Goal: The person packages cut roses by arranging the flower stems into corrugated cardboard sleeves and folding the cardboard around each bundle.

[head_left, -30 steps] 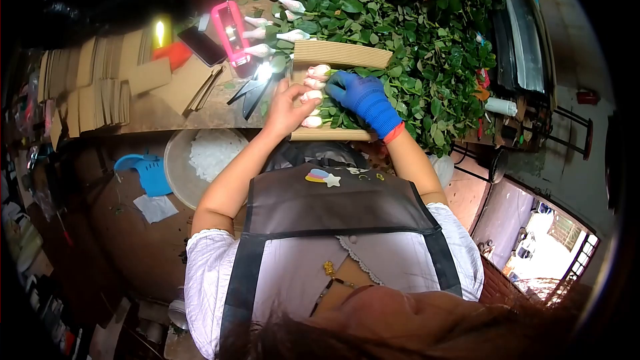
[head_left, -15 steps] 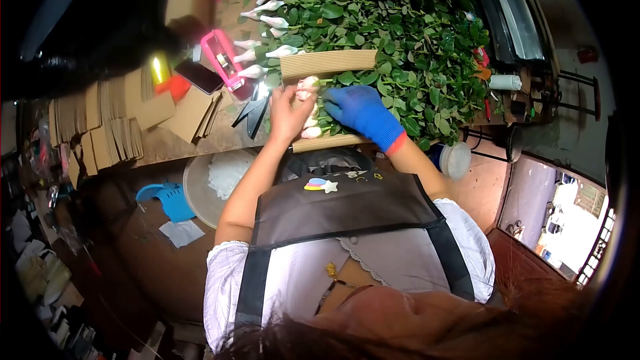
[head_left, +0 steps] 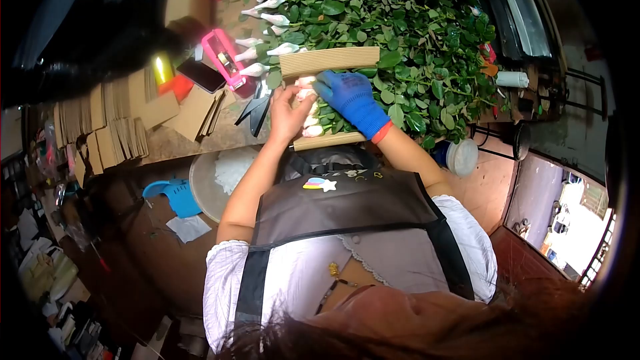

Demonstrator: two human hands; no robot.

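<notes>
Pale pink roses (head_left: 311, 131) lie in a row on corrugated cardboard, their leafy stems pointing right. My bare left hand (head_left: 287, 117) is at the left side of the row, fingers curled against the upper blooms. From the right, my right hand (head_left: 350, 99) in a blue knitted glove reaches over the stems, its fingertips closed at the topmost rose (head_left: 305, 82). Its glove hides part of that flower and its stem. One flap of the corrugated cardboard (head_left: 330, 61) stands above my hands; its lower edge runs along the table front by my apron.
Leafy rose stems with wrapped heads (head_left: 283, 49) are piled beyond. Left of my hands lie black scissors (head_left: 255, 112), a pink tape dispenser (head_left: 223, 60), a phone (head_left: 200, 75) and cardboard pieces (head_left: 120, 137). Below the table edge are a round bin (head_left: 203, 183) and a blue basket (head_left: 175, 197).
My gloved right hand has moved up and left, onto the top of the rose row. My left hand stays beside the blooms, its fingers shifted slightly.
</notes>
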